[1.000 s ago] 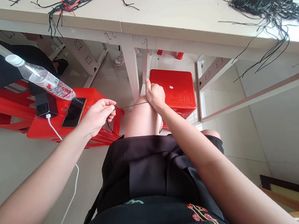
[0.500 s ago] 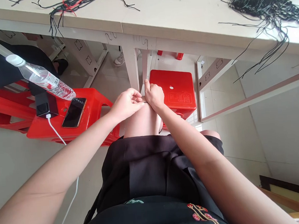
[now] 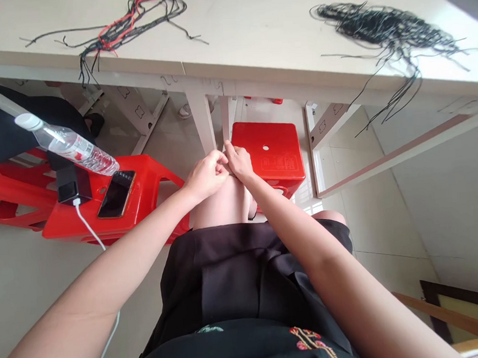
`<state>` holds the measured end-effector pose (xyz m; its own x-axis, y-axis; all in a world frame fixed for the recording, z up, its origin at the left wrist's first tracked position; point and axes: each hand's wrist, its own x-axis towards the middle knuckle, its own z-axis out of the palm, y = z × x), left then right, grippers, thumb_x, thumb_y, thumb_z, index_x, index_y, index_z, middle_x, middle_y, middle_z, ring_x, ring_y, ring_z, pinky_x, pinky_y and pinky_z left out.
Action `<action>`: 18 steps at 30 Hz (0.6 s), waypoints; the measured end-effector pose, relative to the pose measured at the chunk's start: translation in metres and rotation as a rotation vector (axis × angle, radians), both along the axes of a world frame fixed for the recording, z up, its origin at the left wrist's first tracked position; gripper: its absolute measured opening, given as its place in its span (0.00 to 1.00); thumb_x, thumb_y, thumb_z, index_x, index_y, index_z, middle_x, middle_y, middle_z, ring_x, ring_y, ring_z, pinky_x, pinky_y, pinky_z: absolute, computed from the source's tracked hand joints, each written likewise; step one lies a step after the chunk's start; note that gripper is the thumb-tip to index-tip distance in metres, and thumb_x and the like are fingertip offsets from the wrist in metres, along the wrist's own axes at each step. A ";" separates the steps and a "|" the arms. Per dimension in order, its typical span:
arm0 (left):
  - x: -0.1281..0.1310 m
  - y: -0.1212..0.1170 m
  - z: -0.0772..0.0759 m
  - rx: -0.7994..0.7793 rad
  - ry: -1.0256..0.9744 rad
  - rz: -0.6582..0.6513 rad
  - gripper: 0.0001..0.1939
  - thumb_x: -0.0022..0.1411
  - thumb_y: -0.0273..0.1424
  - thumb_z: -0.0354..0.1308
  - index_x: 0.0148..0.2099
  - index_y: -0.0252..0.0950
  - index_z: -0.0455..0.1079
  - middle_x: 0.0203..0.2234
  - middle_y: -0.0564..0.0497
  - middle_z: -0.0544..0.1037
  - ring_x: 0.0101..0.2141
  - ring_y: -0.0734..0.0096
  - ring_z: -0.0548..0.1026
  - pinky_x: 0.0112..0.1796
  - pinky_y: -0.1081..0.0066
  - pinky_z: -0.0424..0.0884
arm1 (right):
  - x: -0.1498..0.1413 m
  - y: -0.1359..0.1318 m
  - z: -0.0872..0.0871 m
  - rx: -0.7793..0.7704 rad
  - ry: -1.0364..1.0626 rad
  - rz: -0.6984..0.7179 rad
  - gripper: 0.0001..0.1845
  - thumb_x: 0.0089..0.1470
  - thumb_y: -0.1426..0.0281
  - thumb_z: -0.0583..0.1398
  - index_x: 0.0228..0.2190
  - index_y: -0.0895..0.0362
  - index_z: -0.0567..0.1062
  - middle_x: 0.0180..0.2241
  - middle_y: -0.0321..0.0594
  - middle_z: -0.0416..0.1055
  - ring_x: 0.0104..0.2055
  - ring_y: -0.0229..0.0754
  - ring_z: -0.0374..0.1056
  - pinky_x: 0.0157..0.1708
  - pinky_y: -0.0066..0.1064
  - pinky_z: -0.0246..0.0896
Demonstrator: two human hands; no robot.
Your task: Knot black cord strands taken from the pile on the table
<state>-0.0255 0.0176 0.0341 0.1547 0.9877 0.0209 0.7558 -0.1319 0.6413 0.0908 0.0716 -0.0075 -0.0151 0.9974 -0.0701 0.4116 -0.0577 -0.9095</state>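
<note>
Both hands (image 3: 221, 166) meet over a knee (image 3: 220, 205) beside a red stool (image 3: 267, 149).

The counter (image 3: 252, 29) has a smooth, matt, pale laminate top, and the black cords (image 3: 380, 27) and red-and-black cords (image 3: 123, 31) lying on it look like thin, faintly glossy synthetic braid. The red plastic stool (image 3: 267, 149) is smooth and glossy, as is the glass face of the phone (image 3: 115, 195) on a second plastic stool (image 3: 156, 174). The clear plastic water bottle (image 3: 68, 144) shines, and the black skirt (image 3: 230, 273) is soft cloth with a slight sheen.
</note>
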 end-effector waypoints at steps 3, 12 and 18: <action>-0.005 0.004 0.004 -0.046 -0.181 0.050 0.11 0.51 0.27 0.57 0.36 0.39 0.59 0.21 0.56 0.71 0.24 0.71 0.70 0.28 0.72 0.62 | 0.015 -0.013 0.009 0.030 0.269 0.079 0.19 0.58 0.59 0.51 0.28 0.59 0.72 0.29 0.40 0.73 0.35 0.38 0.69 0.38 0.28 0.63; 0.015 0.017 0.057 -0.326 -0.851 0.078 0.20 0.44 0.30 0.65 0.33 0.39 0.54 0.19 0.59 0.71 0.21 0.77 0.69 0.25 0.76 0.61 | 0.050 -0.038 0.056 0.103 0.522 0.302 0.13 0.49 0.60 0.62 0.35 0.54 0.77 0.33 0.40 0.77 0.35 0.42 0.71 0.36 0.33 0.67; 0.019 0.028 0.090 -0.578 -1.003 0.044 0.24 0.36 0.31 0.71 0.30 0.38 0.58 0.17 0.60 0.67 0.19 0.80 0.64 0.22 0.78 0.57 | 0.073 -0.032 0.108 0.598 -0.104 0.386 0.11 0.56 0.71 0.53 0.28 0.54 0.74 0.27 0.41 0.72 0.30 0.41 0.67 0.30 0.31 0.62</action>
<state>-0.0060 0.0456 0.1240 0.2892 0.8941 -0.3421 -0.1296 0.3906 0.9114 0.1634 0.0400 0.1001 -0.3976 0.7902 0.4663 0.3881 0.6053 -0.6949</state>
